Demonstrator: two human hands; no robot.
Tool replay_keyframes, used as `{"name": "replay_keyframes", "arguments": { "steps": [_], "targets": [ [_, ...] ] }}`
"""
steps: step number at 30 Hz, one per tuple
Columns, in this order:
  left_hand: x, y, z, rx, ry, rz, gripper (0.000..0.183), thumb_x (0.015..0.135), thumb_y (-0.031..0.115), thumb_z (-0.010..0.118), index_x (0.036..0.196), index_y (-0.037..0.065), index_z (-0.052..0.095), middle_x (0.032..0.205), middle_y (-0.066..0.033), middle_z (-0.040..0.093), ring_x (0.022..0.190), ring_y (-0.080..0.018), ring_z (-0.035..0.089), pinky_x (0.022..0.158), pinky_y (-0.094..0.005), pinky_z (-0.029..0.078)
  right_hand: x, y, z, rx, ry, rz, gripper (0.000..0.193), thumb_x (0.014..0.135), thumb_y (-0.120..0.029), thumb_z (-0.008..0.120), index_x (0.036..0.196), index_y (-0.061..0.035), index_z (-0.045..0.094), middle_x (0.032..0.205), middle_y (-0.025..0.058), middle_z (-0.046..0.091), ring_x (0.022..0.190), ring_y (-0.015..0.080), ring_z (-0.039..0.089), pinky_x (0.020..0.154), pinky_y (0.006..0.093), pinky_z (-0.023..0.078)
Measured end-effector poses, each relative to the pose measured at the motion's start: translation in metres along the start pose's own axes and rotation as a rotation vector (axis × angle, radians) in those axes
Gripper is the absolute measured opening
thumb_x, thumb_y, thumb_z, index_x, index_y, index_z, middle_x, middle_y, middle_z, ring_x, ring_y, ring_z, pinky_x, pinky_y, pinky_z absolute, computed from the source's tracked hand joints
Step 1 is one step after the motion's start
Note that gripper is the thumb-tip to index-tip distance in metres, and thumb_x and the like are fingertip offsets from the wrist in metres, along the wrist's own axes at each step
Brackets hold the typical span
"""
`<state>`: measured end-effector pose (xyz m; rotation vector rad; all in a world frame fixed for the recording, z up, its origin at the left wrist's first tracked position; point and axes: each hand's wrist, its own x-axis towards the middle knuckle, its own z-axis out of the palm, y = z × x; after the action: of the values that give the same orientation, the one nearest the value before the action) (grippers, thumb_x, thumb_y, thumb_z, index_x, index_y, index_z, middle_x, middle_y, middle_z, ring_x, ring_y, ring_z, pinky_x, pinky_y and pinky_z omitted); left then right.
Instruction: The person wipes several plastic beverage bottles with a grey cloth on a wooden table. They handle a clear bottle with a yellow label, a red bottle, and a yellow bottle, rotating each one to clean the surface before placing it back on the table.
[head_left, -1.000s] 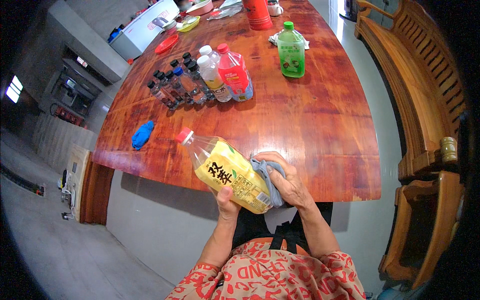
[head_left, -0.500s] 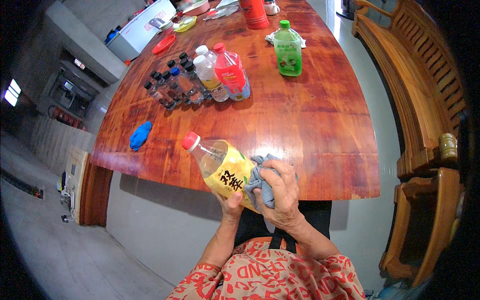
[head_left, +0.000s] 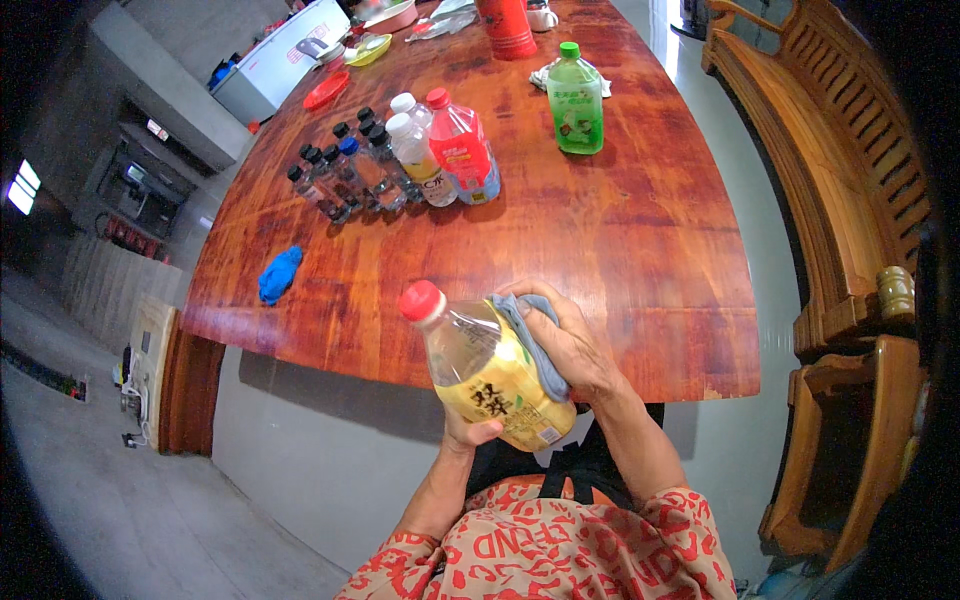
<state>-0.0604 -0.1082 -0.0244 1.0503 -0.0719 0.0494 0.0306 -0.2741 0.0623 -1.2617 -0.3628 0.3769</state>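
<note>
A large clear plastic bottle [head_left: 470,345] with a red cap and a yellow label is tilted toward the upper left, held above the table's near edge. My left hand [head_left: 468,430] grips it from below on the left side, thumb across the label. In my right hand [head_left: 580,345] is a bunched grey cloth [head_left: 540,345], pressed against the bottle's right side. The fingers of the right hand curl over the cloth. Part of the left hand is hidden behind the bottle.
On the glossy red-brown table [head_left: 600,260] stand several small black-capped bottles [head_left: 335,185], white-capped bottles [head_left: 415,150], a red-labelled bottle [head_left: 463,150] and a green bottle [head_left: 577,105]. A crumpled blue cloth [head_left: 280,275] lies left. A wooden bench [head_left: 840,180] stands at right.
The bottle has shifted right and slightly down and turned on its axis, its base now showing below my hands. The right hand with the cloth has moved up along its side.
</note>
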Motion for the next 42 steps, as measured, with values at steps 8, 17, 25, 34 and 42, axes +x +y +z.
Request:
{"name": "replay_keyframes", "arguments": {
  "steps": [8, 17, 25, 34, 42],
  "targets": [
    [0.011, -0.014, -0.014, 0.225, 0.005, 0.155, 0.123, 0.050, 0.026, 0.086, 0.144, 0.004, 0.009, 0.131, -0.0144, 0.039, 0.120, -0.0262, 0.044, 0.102, -0.0400, 0.038, -0.021, -0.010, 0.010, -0.325, 0.133, -0.669, 0.022, 0.086, -0.009, 0.058, 0.106, -0.0002, 0.058, 0.111, 0.0172, 0.058, 0.105, 0.0288, 0.057, 0.091, 0.0381, 0.044],
    [0.025, 0.015, 0.022, 0.169, -0.179, 0.255, 0.115, 0.050, 0.020, 0.086, 0.143, 0.004, 0.018, 0.133, -0.0141, 0.040, 0.123, -0.0275, 0.043, 0.103, -0.0424, 0.037, -0.023, -0.023, -0.001, -0.206, -0.037, -0.601, 0.019, 0.081, -0.003, 0.059, 0.100, -0.0020, 0.058, 0.109, 0.0147, 0.056, 0.107, 0.0294, 0.054, 0.095, 0.0381, 0.041],
    [0.026, 0.021, 0.024, 0.286, -0.283, 0.277, 0.114, 0.049, 0.020, 0.087, 0.140, 0.004, 0.021, 0.131, -0.0139, 0.042, 0.121, -0.0256, 0.046, 0.102, -0.0416, 0.040, 0.012, -0.029, -0.012, -0.121, -0.093, -0.145, 0.019, 0.086, -0.014, 0.052, 0.100, -0.0024, 0.056, 0.090, 0.0036, 0.060, 0.085, 0.0121, 0.055, 0.077, 0.0289, 0.046],
    [0.036, 0.023, 0.031, 0.488, -0.171, 0.367, 0.113, 0.049, 0.015, 0.088, 0.139, 0.006, 0.020, 0.130, -0.0123, 0.040, 0.122, -0.0247, 0.043, 0.103, -0.0406, 0.038, -0.005, -0.031, -0.005, -0.393, 0.167, -0.285, 0.022, 0.085, -0.011, 0.055, 0.103, -0.0001, 0.053, 0.080, 0.0127, 0.058, 0.075, 0.0212, 0.058, 0.071, 0.0330, 0.047],
    [0.038, 0.021, 0.051, 0.764, 0.121, 0.436, 0.113, 0.052, 0.018, 0.088, 0.140, 0.008, 0.017, 0.129, -0.0118, 0.041, 0.119, -0.0247, 0.044, 0.101, -0.0400, 0.037, -0.021, -0.017, 0.023, -0.883, 0.419, -0.768, 0.041, 0.069, -0.006, 0.070, 0.106, 0.0022, 0.055, 0.113, 0.0205, 0.053, 0.101, 0.0375, 0.054, 0.085, 0.0453, 0.044]
  ]
}}
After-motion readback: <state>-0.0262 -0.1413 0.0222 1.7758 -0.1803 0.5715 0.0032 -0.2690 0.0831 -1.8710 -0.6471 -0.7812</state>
